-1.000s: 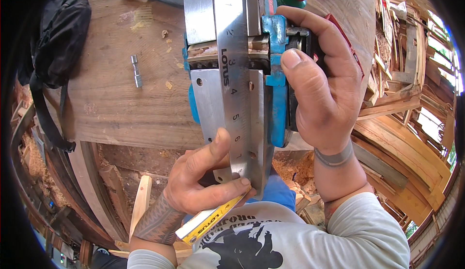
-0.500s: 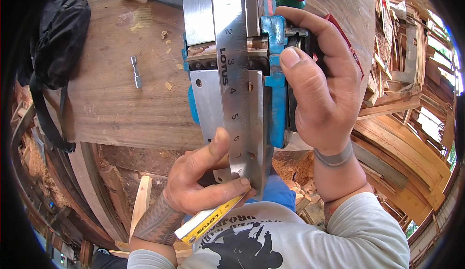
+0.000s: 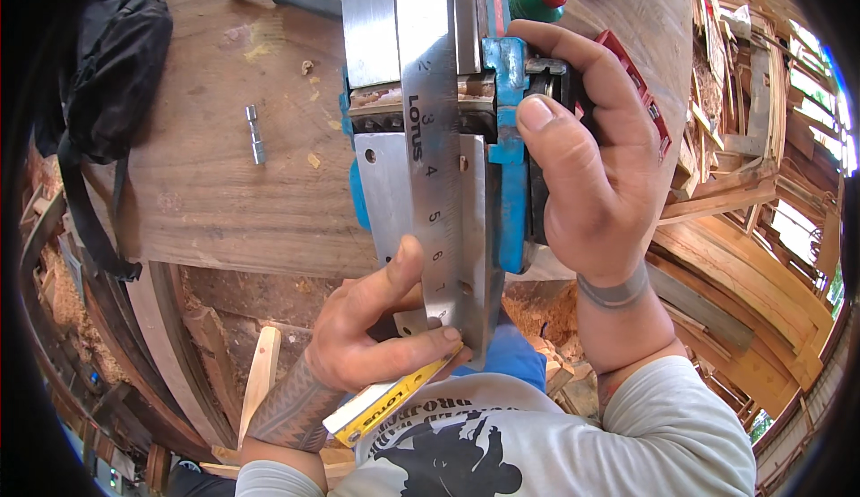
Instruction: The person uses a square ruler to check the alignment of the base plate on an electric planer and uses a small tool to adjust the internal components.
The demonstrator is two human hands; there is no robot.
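An electric hand planer (image 3: 381, 184) with a blue body lies sole up on the wooden table, its near end reaching past the table edge toward me. The cutter slot runs across its metal sole. A try square (image 3: 433, 228) with a steel blade and a yellow-edged stock rests lengthwise over the sole, crossing the slot. My left hand (image 3: 367, 331) is closed on the square near its stock, thumb stretched along the blade's side. My right hand (image 3: 591, 157) grips the planer's right side, its thumb near the blue housing and its fingers curled round the far side.
On the table lie a small socket bit (image 3: 256, 134), a grey-handled screwdriver (image 3: 305, 3), a black fabric bag (image 3: 116, 76), a green bottle with a red tip (image 3: 537, 0) and a red case (image 3: 640, 94). Lumber (image 3: 752, 291) is stacked at right; wood pieces and shavings lie below.
The far part of the planer has shifted very slightly to the right, with the glare on the square's blade changed. Both hands keep their grips.
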